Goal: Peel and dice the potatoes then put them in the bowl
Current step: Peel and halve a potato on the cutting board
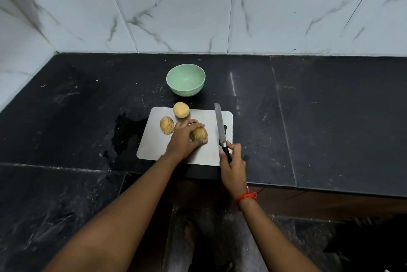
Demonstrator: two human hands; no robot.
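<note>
A steel cutting board (198, 152) lies on the black counter. My left hand (181, 140) grips a brown potato (199, 134) at the board's middle. A second, flatter potato (166, 125) rests at the board's left part, and a pale round potato (181, 110) sits at its far edge. My right hand (232, 167) holds the black handle of a knife (220, 127), whose blade lies along the board's right side, pointing away from me. An empty pale green bowl (185, 80) stands behind the board.
The black stone counter (319, 117) runs left and right, with a wet patch (123, 132) left of the board. A white marble-tiled wall (198, 11) rises behind. The counter's front edge drops to a dark floor below my arms.
</note>
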